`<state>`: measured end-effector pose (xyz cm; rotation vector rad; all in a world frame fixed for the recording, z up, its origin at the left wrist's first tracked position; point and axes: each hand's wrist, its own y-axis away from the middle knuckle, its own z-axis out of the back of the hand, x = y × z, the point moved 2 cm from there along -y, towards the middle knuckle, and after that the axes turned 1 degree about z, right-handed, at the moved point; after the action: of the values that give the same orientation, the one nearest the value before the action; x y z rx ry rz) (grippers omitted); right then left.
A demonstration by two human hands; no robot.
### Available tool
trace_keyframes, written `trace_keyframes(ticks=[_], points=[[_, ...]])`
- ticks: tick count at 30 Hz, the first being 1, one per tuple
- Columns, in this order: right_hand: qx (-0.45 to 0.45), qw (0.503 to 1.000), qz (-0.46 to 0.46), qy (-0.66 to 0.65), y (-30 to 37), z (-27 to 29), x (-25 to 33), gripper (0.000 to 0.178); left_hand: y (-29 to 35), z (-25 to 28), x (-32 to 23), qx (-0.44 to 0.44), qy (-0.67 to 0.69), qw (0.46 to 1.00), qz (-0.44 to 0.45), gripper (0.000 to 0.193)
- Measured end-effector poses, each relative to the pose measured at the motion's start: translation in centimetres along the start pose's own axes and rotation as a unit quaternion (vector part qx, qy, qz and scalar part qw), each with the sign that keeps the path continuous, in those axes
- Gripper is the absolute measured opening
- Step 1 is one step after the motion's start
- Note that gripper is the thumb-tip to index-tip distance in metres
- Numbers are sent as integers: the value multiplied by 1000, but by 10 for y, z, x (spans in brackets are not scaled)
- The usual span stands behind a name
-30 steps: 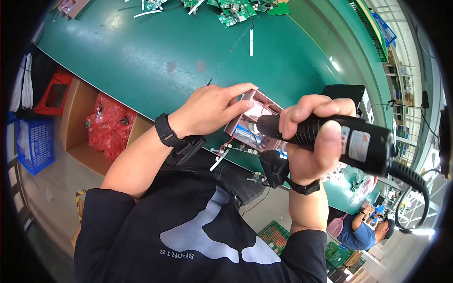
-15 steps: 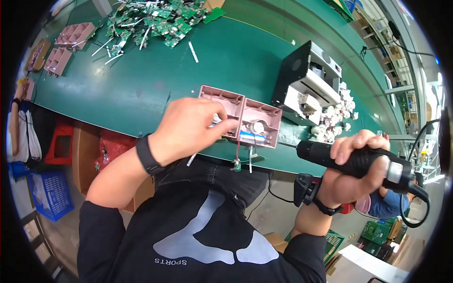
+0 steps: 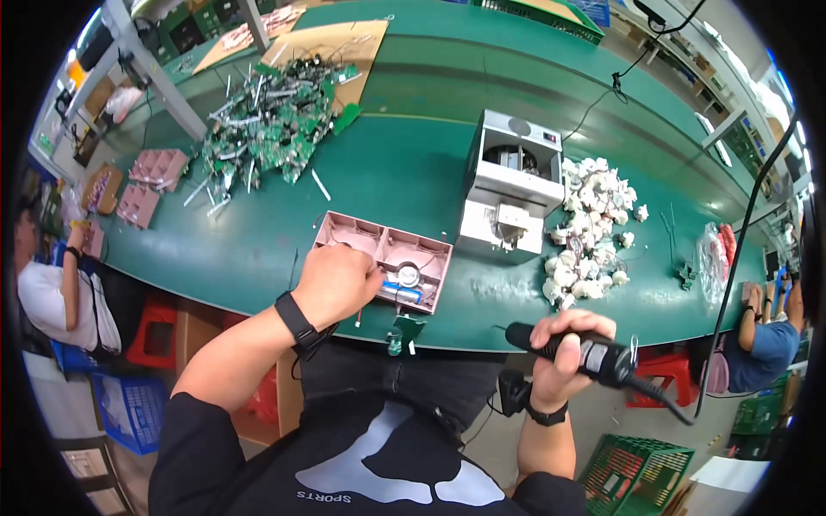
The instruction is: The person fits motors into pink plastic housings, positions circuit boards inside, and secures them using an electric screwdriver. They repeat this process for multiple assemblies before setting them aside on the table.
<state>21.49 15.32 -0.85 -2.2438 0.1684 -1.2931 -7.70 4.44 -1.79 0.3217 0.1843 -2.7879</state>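
A pink plastic housing [image 3: 404, 249] with two compartments lies on the green table [image 3: 396, 172] near its front edge. My left hand [image 3: 337, 282] rests on the housing's left part, fingers curled over its edge. Inside the right compartment sit a round metal part and a blue piece. A small green circuit board [image 3: 403, 331] hangs from the housing over the table edge. My right hand [image 3: 570, 346] grips a black electric screwdriver [image 3: 578, 351] with a cable, held off the table to the right of the housing.
A grey and white machine [image 3: 509, 185] stands behind the housing. White parts [image 3: 587, 228] are heaped to its right. Green circuit boards [image 3: 271, 116] are piled at the back left, with more pink housings [image 3: 157, 168]. Other people sit at the far left and far right.
The pink housing has come down from in front of me onto the table. My right hand with the screwdriver has moved away from it, down and to the right.
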Motion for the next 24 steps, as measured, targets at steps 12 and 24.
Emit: trace_keyframes(ticks=[12,24], points=[[-50,997,52,31,21,2,3,54,-222,9,41,34,-57,998,19,29],[-115,992,43,33,24,1,2,52,-392,-17,43,-163,82,982,39,26]])
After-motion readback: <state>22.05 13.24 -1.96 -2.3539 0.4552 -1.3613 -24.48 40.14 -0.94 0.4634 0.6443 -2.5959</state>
